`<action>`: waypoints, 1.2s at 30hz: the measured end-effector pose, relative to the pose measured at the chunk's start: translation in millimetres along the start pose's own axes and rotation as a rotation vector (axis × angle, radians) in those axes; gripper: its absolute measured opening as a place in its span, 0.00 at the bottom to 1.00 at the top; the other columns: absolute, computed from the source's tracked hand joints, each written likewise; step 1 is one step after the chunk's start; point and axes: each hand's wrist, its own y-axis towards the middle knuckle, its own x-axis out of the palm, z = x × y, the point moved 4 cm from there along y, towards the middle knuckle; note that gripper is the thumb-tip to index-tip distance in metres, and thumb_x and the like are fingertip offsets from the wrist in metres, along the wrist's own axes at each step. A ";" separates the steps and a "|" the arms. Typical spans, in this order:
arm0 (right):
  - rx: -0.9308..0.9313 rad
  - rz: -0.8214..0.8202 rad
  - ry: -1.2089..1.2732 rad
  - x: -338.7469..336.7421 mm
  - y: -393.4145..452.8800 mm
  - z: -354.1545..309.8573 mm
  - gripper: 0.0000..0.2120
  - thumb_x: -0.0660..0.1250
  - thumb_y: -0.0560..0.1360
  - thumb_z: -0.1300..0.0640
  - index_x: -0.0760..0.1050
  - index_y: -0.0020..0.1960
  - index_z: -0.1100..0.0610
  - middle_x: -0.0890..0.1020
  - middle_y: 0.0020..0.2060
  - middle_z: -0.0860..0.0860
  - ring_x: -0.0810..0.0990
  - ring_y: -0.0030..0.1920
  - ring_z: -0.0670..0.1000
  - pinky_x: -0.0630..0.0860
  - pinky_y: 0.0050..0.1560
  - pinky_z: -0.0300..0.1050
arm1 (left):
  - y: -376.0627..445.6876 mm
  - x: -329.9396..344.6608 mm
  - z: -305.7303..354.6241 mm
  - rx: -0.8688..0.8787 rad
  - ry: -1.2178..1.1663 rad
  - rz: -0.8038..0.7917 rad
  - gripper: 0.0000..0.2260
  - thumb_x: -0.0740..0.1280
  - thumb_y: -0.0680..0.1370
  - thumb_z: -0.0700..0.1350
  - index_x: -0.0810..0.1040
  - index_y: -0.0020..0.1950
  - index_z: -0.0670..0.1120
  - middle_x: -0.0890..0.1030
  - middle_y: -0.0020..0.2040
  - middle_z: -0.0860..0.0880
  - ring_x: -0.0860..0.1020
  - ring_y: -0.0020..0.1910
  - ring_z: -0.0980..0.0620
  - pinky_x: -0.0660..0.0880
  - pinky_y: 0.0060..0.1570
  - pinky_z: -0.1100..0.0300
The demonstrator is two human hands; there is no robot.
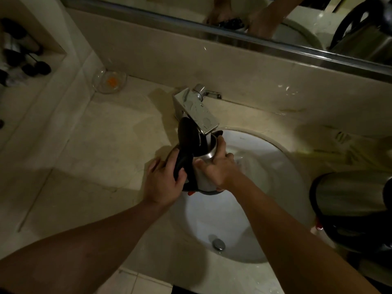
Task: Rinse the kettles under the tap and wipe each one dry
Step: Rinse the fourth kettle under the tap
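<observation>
A steel kettle point(204, 166) with a black handle and an open black lid point(187, 133) is tilted under the spout of the chrome tap point(197, 109), above the white sink point(261, 158). My left hand point(163, 181) grips the black handle. My right hand point(216, 164) wraps round the steel body near the rim. A second steel kettle point(347, 194) with a black base lies on the counter at the right edge of the sink.
The beige stone counter point(101, 145) spreads to the left, with a glass dish point(109, 80) at the back and dark bottles point(19, 52) in a wall niche. A mirror point(275, 22) runs along the top. The drain plug point(218, 244) sits low in the sink.
</observation>
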 end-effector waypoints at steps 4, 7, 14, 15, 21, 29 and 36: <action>-0.003 0.006 0.009 0.9 -0.2 1.7 0.50 0.65 0.73 0.32 0.33 0.80 0.37 0.58 0.77 0.62 0.63 0.76 0.69 0.65 0.72 0.61 | 1.2 4.5 -3.3 -0.009 0.030 -0.002 0.26 0.67 0.74 0.47 0.71 0.72 0.44 0.85 0.47 0.40 0.81 0.49 0.40 0.68 0.68 0.48; -0.004 -0.002 0.014 -0.2 -0.2 -0.1 0.50 0.64 0.70 0.30 0.33 0.78 0.35 0.59 0.77 0.63 0.64 0.75 0.69 0.67 0.72 0.64 | 2.8 8.7 -8.4 -0.032 0.033 -0.030 0.26 0.65 0.75 0.50 0.70 0.72 0.45 0.85 0.50 0.40 0.81 0.52 0.39 0.67 0.69 0.48; -0.009 -0.003 0.008 -0.9 -0.2 -0.4 0.49 0.64 0.73 0.31 0.33 0.79 0.35 0.60 0.76 0.62 0.64 0.74 0.69 0.68 0.71 0.61 | 3.0 7.5 -6.8 -0.045 0.025 -0.009 0.23 0.68 0.73 0.48 0.74 0.68 0.43 0.86 0.49 0.40 0.82 0.51 0.40 0.67 0.69 0.48; -0.012 0.000 0.004 -1.2 0.4 -0.8 0.49 0.64 0.73 0.31 0.33 0.79 0.36 0.60 0.76 0.62 0.64 0.74 0.69 0.68 0.71 0.60 | 3.0 7.0 -6.2 -0.043 0.026 -0.010 0.23 0.68 0.73 0.48 0.74 0.67 0.43 0.86 0.49 0.40 0.82 0.51 0.40 0.68 0.69 0.48; -0.020 -0.001 0.001 -1.1 1.9 0.5 0.49 0.64 0.72 0.29 0.34 0.79 0.35 0.61 0.75 0.62 0.66 0.74 0.69 0.70 0.71 0.62 | 3.9 6.6 -5.9 -0.048 0.033 -0.032 0.23 0.66 0.73 0.49 0.74 0.67 0.43 0.85 0.49 0.41 0.82 0.51 0.40 0.67 0.69 0.49; -0.022 -0.157 -0.107 -26.5 -8.7 -11.3 0.48 0.70 0.73 0.37 0.43 0.82 0.43 0.71 0.71 0.59 0.74 0.69 0.64 0.73 0.65 0.56 | 1.3 -2.9 1.2 -0.061 -0.016 -0.005 0.13 0.68 0.70 0.44 0.75 0.47 0.36 0.81 0.36 0.36 0.81 0.40 0.36 0.78 0.54 0.44; -0.261 0.270 0.240 -115.8 27.5 -95.2 0.15 0.56 0.85 0.52 0.76 0.62 0.58 0.80 0.53 0.53 0.76 0.50 0.51 0.69 0.52 0.44 | -2.1 -6.3 3.3 -0.013 -0.076 0.044 0.09 0.68 0.75 0.42 0.75 0.50 0.37 0.81 0.38 0.39 0.77 0.45 0.40 0.74 0.57 0.43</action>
